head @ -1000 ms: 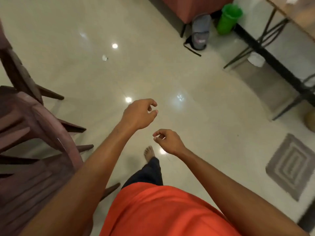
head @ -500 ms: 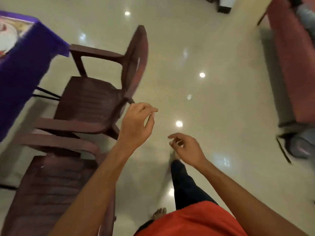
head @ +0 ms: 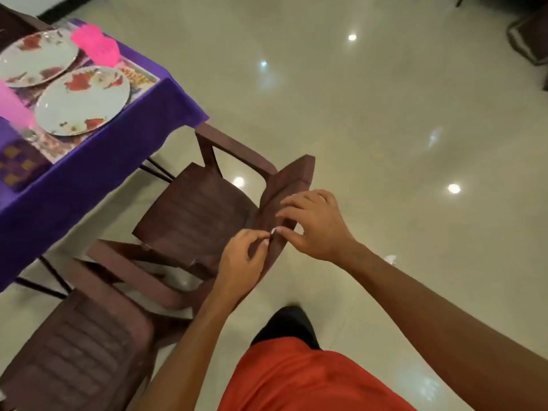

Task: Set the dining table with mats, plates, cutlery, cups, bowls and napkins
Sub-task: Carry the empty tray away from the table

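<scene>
The table [head: 98, 149] is partly set. It has a purple cloth on it, and only one corner of it shows.

Done so far, as far as I can see:
- Two plates. One plate [head: 83, 99] sits near the table corner. The other plate [head: 38, 57] sits just behind it, farther from the corner.
- Two pink cups. One cup [head: 95, 47] stands by the far edge, and the other cup [head: 13, 108] stands beside the near plate.
- A mat [head: 139, 77] lies under the near plate. The far plate seems to have one too.
- One purple box [head: 17, 167] with gold squares sits by the near edge. I cannot tell what is in it.

I see no bowls, and no forks or spoons that I can be sure of. Those are probably still to do, and napkins too.

Two brown chairs stand by the table, one chair [head: 195, 215] near the corner and one chair [head: 74, 351] next to it.

The left hand [head: 240, 262] and right hand [head: 314, 226] are in front of the first chair's back, fingertips almost touching. The right hand is loose and holds nothing. The left fingers are curled; I cannot tell if they pinch something tiny.
</scene>
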Demonstrator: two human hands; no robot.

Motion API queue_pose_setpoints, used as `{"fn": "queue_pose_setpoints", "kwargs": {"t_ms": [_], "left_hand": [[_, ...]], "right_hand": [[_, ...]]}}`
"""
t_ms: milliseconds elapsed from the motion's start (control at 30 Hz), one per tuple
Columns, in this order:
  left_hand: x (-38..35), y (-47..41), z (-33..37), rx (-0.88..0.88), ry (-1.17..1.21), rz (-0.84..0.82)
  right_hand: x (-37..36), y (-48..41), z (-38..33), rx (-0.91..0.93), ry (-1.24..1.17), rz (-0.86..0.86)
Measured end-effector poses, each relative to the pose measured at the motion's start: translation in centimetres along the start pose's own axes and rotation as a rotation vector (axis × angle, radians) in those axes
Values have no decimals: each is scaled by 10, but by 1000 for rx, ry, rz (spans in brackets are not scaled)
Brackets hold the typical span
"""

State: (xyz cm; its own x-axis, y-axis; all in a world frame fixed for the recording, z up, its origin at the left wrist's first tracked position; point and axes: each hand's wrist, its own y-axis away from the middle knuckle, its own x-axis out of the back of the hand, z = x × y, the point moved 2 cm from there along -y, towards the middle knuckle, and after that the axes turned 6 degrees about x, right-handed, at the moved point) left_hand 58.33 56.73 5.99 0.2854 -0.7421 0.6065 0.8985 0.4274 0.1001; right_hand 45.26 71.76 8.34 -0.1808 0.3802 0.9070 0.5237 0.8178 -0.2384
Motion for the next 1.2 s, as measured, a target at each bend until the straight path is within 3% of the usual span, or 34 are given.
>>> {"fn": "queue_pose_setpoints", "kwargs": {"t_ms": [167,433,600,967,1200], "left_hand": [[-38,-67,12,231,156,-25],[-87,-192,3,542,351,158],[-86,-283,11,570,360,223],[-65,-471,14,738,282,495],[-36,-569,2,819,338,718]], "right_hand": [[-1,-78,80,168,18,-128],[-3,-168,151,266,-361,-517],[-10,-243,211,390,-413,-686],[-38,-498,356,587,-271,-814],[-74,-663,366,726,-243,-866]]}}
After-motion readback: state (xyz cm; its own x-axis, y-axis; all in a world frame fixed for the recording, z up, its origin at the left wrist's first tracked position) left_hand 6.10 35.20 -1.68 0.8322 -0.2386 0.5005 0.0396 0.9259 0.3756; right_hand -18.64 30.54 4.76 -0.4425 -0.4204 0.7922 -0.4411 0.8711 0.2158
